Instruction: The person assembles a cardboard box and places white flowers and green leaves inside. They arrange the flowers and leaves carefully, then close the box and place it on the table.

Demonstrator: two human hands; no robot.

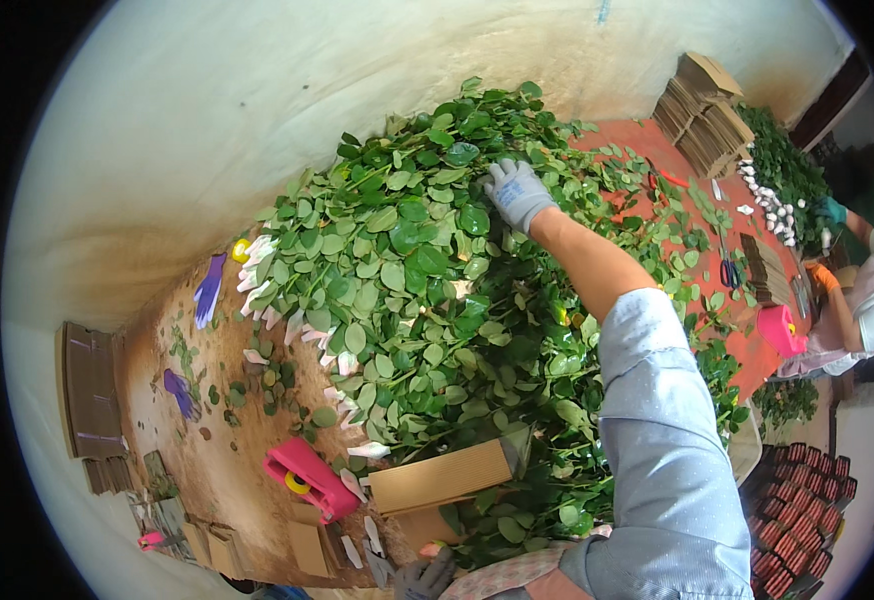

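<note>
My right hand [516, 193], in a grey glove, reaches across a large heap of leafy rose stems [407, 262] and rests among the leaves at its far side. Its fingertips sink into the foliage, so whether they grip a stem is hidden. My left hand [423, 577], also gloved in grey, is at the bottom edge and partly cut off. Just above it is a pinkish-yellow rose head [431, 550], beside a folded sheet of corrugated cardboard [441, 476] that lies over leafy stems. White and pink sleeves [294, 326] cover bud ends along the heap's left side.
A pink tape dispenser [313, 480] stands left of the cardboard. Purple gloves [210, 291] lie farther left. Scissors [729, 270], a second pink dispenser [782, 330] and cardboard stacks [703, 112] are on the red tabletop [759, 375]. A co-worker [864, 300] works at right.
</note>
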